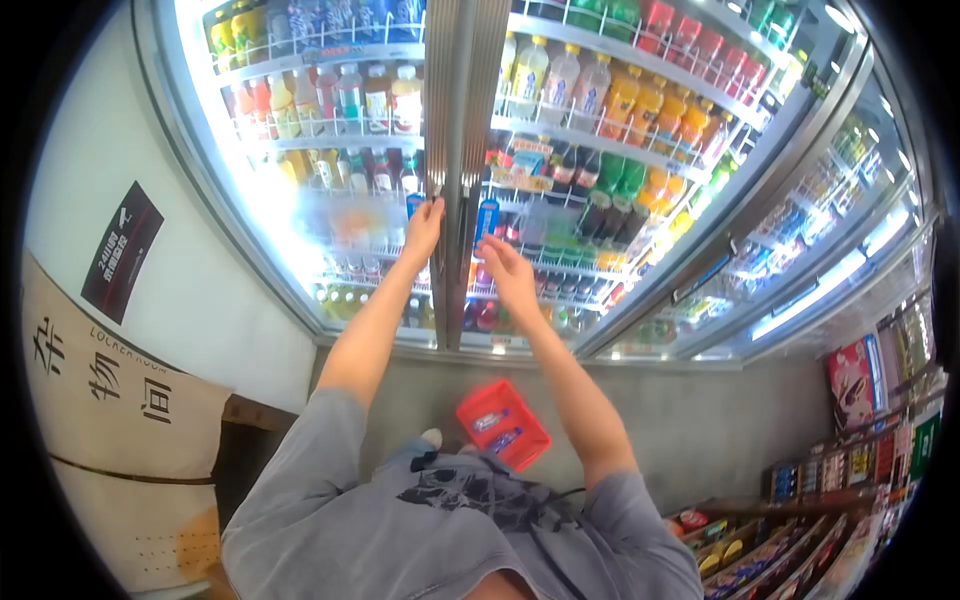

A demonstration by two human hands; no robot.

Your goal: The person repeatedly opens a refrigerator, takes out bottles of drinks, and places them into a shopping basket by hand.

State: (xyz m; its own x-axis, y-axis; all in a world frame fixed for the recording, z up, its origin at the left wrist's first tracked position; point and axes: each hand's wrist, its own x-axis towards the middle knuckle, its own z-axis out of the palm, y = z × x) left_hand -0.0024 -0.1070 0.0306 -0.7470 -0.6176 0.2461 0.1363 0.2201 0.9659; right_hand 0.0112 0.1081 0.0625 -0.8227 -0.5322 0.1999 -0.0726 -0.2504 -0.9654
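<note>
My left hand (424,228) is closed on the handle at the metal edge of the left glass fridge door (437,90), its fingertips near the top of the grip. Close by, my right hand (508,270) is raised before the right fridge door (474,90), just below a blue sticker (487,216). Its fingers are apart and loosely bent, with nothing seen in them; whether they touch the door I cannot tell. Behind the glass, shelves hold rows of bottled drinks (555,80). On the floor by my feet stands a red basket (537,447) with two blue-and-white items inside.
More glass fridge doors (800,230) run off to the right. A white wall panel with a dark sign (122,252) is at the left, above a beige curtain (130,400). Racks of packaged goods (840,470) stand at the lower right. Grey floor (670,420) lies between.
</note>
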